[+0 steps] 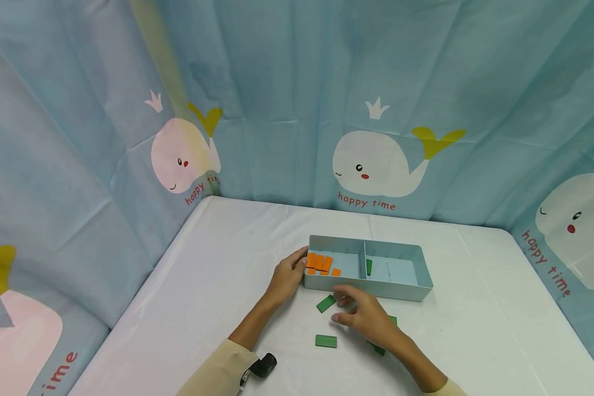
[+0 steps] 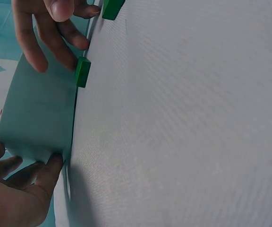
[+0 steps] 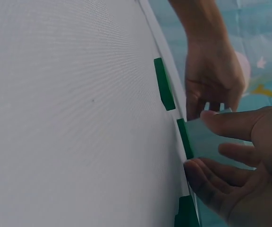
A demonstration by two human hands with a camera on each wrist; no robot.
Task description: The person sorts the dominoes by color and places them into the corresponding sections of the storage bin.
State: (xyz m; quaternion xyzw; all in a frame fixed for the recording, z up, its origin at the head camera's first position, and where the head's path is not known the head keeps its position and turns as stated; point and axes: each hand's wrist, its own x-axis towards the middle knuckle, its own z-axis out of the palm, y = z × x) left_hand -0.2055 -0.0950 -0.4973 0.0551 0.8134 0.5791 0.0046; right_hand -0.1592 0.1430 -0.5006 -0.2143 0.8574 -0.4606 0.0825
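A light blue-grey box (image 1: 376,287) with two compartments stands on the table. Several orange blocks (image 1: 319,263) lie in its left compartment, and one green block (image 1: 368,267) shows in the right one. My left hand (image 1: 284,280) touches the box's left end with its fingertips, as the left wrist view also shows. Just in front of the box, my right hand (image 1: 368,319) hovers with thumb and fingers apart, nothing between them. Its fingers are nearest a green block (image 1: 326,303) by the box's front wall. Another green block (image 1: 326,341) lies closer to me.
More green blocks (image 1: 378,348) lie partly hidden under my right hand and wrist. A white cloth (image 1: 218,264) covers the table, and a blue whale-print curtain (image 1: 287,159) hangs behind it. A black device (image 1: 264,365) sits at my left sleeve.
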